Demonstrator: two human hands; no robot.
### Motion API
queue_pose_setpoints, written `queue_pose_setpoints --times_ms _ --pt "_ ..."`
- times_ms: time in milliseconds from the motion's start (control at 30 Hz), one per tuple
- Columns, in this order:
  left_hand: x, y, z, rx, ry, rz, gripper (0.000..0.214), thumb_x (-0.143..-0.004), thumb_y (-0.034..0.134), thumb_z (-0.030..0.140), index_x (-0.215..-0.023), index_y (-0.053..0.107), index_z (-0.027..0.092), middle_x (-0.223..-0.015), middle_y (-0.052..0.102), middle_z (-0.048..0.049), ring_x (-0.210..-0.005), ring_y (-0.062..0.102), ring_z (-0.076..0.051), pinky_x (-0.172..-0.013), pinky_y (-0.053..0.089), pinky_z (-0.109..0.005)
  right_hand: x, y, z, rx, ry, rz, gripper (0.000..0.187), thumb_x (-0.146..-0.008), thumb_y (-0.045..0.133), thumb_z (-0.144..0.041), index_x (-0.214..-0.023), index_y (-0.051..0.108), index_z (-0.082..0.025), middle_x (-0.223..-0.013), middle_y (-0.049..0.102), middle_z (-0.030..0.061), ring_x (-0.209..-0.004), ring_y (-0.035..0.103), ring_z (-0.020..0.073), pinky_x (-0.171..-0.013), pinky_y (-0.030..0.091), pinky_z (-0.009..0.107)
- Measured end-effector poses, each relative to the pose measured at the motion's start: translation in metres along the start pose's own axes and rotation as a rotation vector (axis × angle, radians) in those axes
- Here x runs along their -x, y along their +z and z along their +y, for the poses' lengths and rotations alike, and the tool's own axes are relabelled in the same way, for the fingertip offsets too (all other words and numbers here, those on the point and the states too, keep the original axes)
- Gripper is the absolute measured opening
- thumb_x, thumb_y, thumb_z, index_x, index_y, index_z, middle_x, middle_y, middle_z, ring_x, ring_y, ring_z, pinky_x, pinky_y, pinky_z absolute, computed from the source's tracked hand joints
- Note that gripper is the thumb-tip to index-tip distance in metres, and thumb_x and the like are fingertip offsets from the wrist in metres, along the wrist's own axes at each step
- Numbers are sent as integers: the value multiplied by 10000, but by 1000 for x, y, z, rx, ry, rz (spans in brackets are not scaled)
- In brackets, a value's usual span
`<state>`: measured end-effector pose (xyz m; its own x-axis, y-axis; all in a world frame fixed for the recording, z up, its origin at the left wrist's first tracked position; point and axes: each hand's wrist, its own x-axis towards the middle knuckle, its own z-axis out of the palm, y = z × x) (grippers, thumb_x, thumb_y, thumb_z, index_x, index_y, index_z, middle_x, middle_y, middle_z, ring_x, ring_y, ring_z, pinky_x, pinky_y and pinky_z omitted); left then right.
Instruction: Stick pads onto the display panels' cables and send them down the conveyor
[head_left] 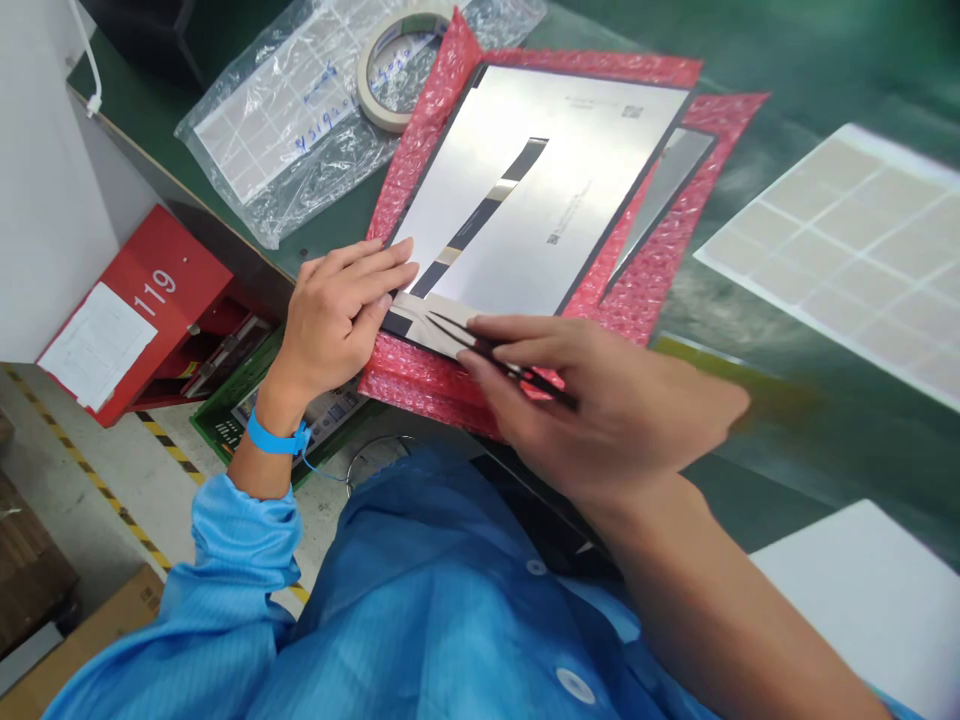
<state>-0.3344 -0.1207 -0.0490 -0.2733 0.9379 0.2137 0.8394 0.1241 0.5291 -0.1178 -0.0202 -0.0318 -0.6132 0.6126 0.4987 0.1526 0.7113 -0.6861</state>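
A flat display panel with a silvery back lies on pink bubble wrap. A dark flex ribbon runs across its back. My left hand rests on the panel's near left corner, fingers stretched out and lying flat, a blue wrist strap around the wrist. In my right hand is a pair of dark tweezers, pinched between thumb and fingers. Their tips point at the panel's near edge, close to my left thumb; whether they touch it, I cannot tell.
Behind the panel, a roll of tape sits on a plastic bag of label sheets. A second panel shows beneath at the right. Farther right lie a label sheet and a white sheet. A red box stands left.
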Motion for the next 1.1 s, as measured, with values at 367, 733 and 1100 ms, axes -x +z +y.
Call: queue_pose_setpoints --times_ms 367,733,1100 --pt "1 -5 0 18 21 -4 424 -987 634 259 -1391 759 274 -1532 718 -9 -1459 607 -241 -1216 399 -458 -59 -6 13 -281 534 -56 217 -650 959 -117 -713 777 -218 -780 809 18 -660 750 209 -555 601 316" --pt "0 -4 -2 41 40 -16 413 -986 637 263 -1378 761 295 -1538 714 -10 -1460 607 -267 -1218 396 -500 -92 1 21 -462 848 -224 258 -573 890 44 -651 734 -145 -718 787 68 -593 739 221 -535 617 342" --pt "0 -18 -15 112 135 -144 555 -927 628 248 -1476 702 254 -1634 625 -56 -1557 541 -307 -1247 398 -559 -81 -4 4 -425 709 -78 203 -655 897 -34 -639 732 -151 -586 732 46 -475 719 217 -445 572 278"
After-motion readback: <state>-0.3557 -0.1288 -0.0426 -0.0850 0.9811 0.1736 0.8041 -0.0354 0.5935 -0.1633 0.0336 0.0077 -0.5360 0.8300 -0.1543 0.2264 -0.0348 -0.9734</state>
